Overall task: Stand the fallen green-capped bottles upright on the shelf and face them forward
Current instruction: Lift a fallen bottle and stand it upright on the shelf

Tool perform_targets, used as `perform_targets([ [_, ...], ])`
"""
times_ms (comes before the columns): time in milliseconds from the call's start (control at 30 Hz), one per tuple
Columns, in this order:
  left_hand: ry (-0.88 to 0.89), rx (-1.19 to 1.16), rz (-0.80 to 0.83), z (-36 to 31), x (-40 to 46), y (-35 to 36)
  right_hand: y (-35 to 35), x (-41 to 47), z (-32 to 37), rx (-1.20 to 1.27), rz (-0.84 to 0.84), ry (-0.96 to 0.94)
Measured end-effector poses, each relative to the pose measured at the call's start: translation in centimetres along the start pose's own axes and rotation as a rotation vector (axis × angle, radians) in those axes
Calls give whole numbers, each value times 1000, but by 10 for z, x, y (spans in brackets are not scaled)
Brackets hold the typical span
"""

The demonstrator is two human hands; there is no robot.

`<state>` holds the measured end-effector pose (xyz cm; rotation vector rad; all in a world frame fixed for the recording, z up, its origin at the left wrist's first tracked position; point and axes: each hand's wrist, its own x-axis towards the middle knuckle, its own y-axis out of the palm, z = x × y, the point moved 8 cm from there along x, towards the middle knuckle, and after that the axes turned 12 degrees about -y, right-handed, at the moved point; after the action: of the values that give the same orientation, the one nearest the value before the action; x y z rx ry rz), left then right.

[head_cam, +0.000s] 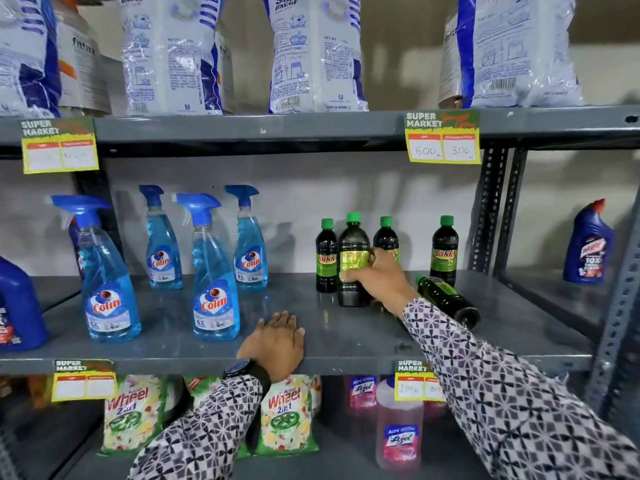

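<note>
Now right hand grips one of four upright bottles; fifth lies fallen.

On the middle shelf, four spray bottles stand at the left. To their right stand four capped bottles; the right hand wraps the frontmost one. A fifth bottle lies on its side just right of that hand. The left hand rests flat at the shelf's front edge.

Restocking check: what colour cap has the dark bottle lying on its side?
Green, on the fallen dark bottle; head view.
</note>
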<state>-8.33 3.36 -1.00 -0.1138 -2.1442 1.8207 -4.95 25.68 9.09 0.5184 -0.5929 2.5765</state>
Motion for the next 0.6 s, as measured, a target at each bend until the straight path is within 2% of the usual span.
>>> perform_targets([
  [100,4,-2,-5,-2,-1,-1,1,-13,-5,-55,-102,-131],
  [200,-6,-23,-4,-1,-3,-2,10,-28,-19,-75,-121,-186],
  [467,-9,-39,-1,-2,-4,-6,18,-37,-33,-120,-124,-173],
  [600,-9,-35,1,-3,-4,-6,22,-37,-40,-15,-88,-171],
])
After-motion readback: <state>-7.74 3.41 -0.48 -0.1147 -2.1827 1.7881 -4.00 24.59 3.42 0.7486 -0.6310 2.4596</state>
